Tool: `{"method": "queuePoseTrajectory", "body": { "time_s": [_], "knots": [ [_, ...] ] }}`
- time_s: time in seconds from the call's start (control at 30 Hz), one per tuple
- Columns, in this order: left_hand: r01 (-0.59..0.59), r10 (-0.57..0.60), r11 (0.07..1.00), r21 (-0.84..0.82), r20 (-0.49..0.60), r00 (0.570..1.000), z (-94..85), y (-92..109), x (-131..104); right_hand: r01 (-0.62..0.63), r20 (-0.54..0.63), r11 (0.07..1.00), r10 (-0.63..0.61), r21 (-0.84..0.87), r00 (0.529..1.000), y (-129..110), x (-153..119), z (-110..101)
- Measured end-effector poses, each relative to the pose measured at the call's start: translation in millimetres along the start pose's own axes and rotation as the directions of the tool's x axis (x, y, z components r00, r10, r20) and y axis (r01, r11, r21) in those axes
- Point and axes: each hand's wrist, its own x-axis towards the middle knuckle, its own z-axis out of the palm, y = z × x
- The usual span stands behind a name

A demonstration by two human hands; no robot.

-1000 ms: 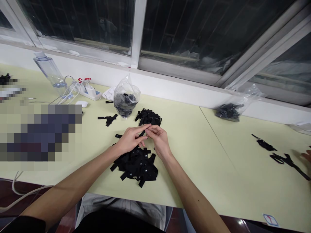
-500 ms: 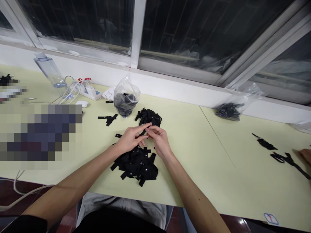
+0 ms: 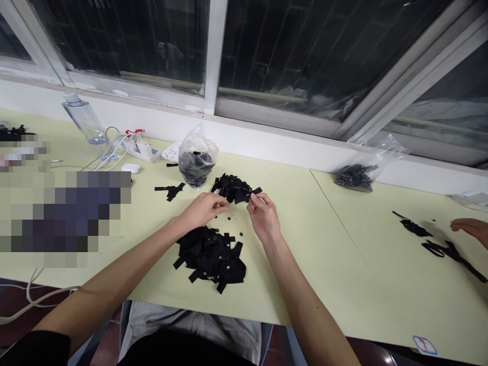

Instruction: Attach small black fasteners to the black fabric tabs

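Note:
My right hand [image 3: 264, 216] pinches a black fabric strap piece [image 3: 256, 191] between thumb and fingers, at the right side of a far pile of black fabric pieces [image 3: 231, 184]. To its left, my left hand [image 3: 208, 208] is closed with thumb and fingertips together. What it holds, if anything, is too small to make out. Several small black rings [image 3: 229, 218] lie on the table below the hands. Nearer to me is a larger heap of black fabric straps [image 3: 213, 259], some with small white marks.
A clear bag of black pieces [image 3: 198, 165] stands behind the far pile, a loose strap [image 3: 170, 191] left of it. Farther left are a power strip [image 3: 143, 150] with cables and a plastic bottle [image 3: 86, 119]. Another person's hand [image 3: 470, 227] is at right, near black straps [image 3: 453, 251].
My hands have moved apart. The right hand has gone right and slightly forward with the strap piece, uncovering small rings. Another person's hand has come farther into view at right.

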Motion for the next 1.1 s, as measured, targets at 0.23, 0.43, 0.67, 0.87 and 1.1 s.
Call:
{"method": "queuePoseTrajectory", "body": {
  "time_s": [0.23,0.43,0.67,0.87,1.1],
  "knots": [
    [-0.039,0.009,0.991,0.129,0.223,0.975,13.8,-1,16,-0.006,-0.018,1.0,0.006,0.025,1.0,1,3,-4],
    [-0.025,-0.019,0.98,0.198,0.218,0.976,21.5,-5,23,-0.028,0.028,0.999,0.027,0.036,0.999,2,2,-2],
    [-0.073,0.012,0.958,0.276,0.217,0.976,26.8,-7,19,-0.018,0.086,0.998,0.022,-0.054,0.996,4,-2,1],
    [-0.155,0.101,0.954,0.258,0.211,0.972,29.6,-7,12,-0.006,0.154,0.992,0.025,-0.122,0.988,6,-5,3],
    [-0.092,0.072,0.962,0.258,0.087,0.994,20.2,-7,5,0.089,0.228,0.955,-0.023,-0.282,0.973,11,-9,7]
  ]
}}
